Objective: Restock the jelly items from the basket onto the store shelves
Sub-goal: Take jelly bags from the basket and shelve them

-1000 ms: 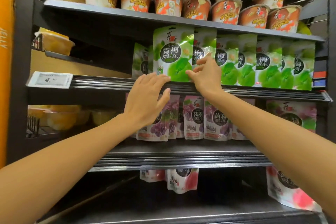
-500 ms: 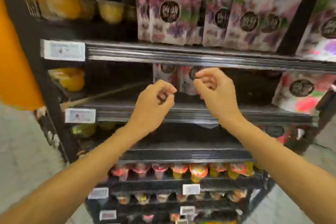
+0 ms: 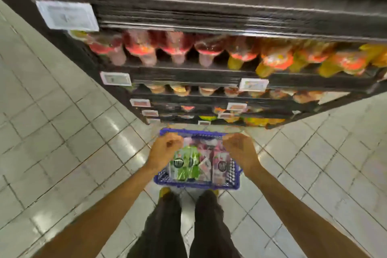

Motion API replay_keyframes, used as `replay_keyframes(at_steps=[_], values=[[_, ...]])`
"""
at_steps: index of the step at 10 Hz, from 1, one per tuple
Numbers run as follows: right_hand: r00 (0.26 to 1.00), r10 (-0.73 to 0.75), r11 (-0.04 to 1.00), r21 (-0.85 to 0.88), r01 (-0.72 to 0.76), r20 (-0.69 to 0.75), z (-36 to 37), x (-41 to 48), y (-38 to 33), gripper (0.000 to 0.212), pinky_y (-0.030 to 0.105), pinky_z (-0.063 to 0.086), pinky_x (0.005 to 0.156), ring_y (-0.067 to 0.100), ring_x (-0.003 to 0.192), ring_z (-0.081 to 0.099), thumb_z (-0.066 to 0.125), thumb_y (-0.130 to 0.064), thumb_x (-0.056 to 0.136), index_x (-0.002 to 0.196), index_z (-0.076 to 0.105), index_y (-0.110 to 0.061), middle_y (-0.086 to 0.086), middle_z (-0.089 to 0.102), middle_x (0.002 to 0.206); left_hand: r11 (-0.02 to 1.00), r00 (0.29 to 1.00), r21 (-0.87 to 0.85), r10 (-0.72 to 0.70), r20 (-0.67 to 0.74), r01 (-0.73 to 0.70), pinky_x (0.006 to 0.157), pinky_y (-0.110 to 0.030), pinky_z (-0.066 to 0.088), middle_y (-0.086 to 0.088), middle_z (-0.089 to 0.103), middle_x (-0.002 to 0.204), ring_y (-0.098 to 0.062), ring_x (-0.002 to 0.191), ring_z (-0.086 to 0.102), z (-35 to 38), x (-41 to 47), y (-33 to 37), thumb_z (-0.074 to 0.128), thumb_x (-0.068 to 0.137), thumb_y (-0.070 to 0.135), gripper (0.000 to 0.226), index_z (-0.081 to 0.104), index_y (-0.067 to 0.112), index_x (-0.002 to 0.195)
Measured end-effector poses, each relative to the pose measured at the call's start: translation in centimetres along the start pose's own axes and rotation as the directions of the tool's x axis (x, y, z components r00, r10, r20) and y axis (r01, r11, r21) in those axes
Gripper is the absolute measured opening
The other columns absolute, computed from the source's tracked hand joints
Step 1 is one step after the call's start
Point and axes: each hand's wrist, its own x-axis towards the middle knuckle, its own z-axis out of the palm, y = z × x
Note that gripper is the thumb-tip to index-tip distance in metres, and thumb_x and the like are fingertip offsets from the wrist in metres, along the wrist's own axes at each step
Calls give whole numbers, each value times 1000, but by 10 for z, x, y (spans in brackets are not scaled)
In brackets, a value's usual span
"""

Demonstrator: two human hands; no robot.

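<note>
A blue wire basket (image 3: 196,186) stands on the tiled floor in front of my feet. Inside it lie a green jelly pouch (image 3: 185,166) and pink-purple jelly pouches (image 3: 221,166). My left hand (image 3: 165,151) hangs over the basket's left side, and my right hand (image 3: 239,151) over its right side. The fingers of both are loosely curled and hold nothing. The view is blurred by motion.
The dark store shelves (image 3: 209,16) rise just beyond the basket, with rows of red and orange jelly cups (image 3: 178,48) and white price tags (image 3: 67,15) on the edges. Grey floor tiles (image 3: 52,132) spread left and right. My legs (image 3: 165,226) stand behind the basket.
My view has swung down from the pouch shelves to the floor. Both hands left the shelf edge and dropped to just above the basket, empty.
</note>
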Motion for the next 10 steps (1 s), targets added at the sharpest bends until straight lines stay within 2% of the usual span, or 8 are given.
replay_keyframes(at_steps=[1, 2, 3, 4, 5, 7, 8, 10], values=[[988, 153, 987, -60, -151, 37, 41, 25, 72, 30, 23, 51, 83, 1, 83, 63, 60, -2, 92, 79, 62, -29, 18, 69, 107, 985, 985, -16, -173, -24, 172, 65, -5, 44, 12, 69, 66, 13, 61, 60, 30, 10, -78, 55, 86, -20, 17, 65, -13, 98], [981, 181, 975, -147, -169, 67, 76, 59, 132, 29, 2, 41, 66, -20, 69, 54, 61, -3, 91, 78, 60, -29, 18, 68, 106, 948, 948, -23, -319, -9, 319, 78, -29, 51, -6, 69, 86, -12, 80, 64, 57, 26, -155, 57, 90, -11, 15, 67, -4, 100], [963, 261, 952, -181, -245, 69, 110, 97, 195, 16, -1, 38, 66, -10, 71, 57, 62, -1, 90, 99, 72, -8, 22, 68, 110, 901, 902, -53, -432, -16, 431, 78, -47, 48, -11, 62, 80, -25, 83, 57, 82, 49, -230, 54, 89, -13, 21, 65, 5, 86], [940, 333, 923, -229, -308, 76, 139, 131, 246, 27, 12, 43, 81, 21, 102, 60, 61, -10, 93, 116, 67, 1, 19, 64, 121, 811, 812, -63, -583, -10, 582, 65, -34, 45, -8, 58, 67, -21, 66, 54, 99, 76, -300, 53, 92, -3, 30, 60, 15, 70], [911, 401, 897, -244, -370, 93, 172, 166, 293, 28, 12, 40, 71, 26, 105, 59, 61, -14, 93, 118, 66, -2, 16, 64, 122, 769, 769, 8, -640, 3, 640, 70, -33, 43, -13, 53, 64, -22, 68, 52, 114, 105, -361, 55, 92, 4, 30, 57, 10, 63], [902, 428, 883, -236, -406, 50, 236, 219, 349, 32, 27, 52, 80, 24, 95, 68, 62, -8, 89, 121, 66, -7, 11, 71, 111, 789, 813, 332, -574, 99, 517, 63, -25, 44, -12, 59, 113, -15, 82, 57, 134, 155, -432, 66, 91, 30, 45, 52, 4, 125], [913, 407, 889, -250, -384, 44, 258, 238, 367, 34, 28, 51, 78, 28, 102, 67, 60, -9, 89, 123, 64, -8, 10, 69, 109, 794, 812, 239, -583, 34, 560, 95, -45, 51, -14, 46, 138, -31, 119, 55, 141, 172, -456, 69, 89, 28, 72, 32, 3, 145], [914, 398, 854, -394, -338, 80, 294, 258, 393, 46, 43, 50, 96, 34, 120, 56, 62, -14, 90, 134, 51, -10, 18, 57, 133, 855, 858, 97, -495, -136, 509, 56, -24, 55, -10, 64, 73, -22, 67, 62, 162, 170, -493, 72, 81, 1, 13, 60, 6, 80]])
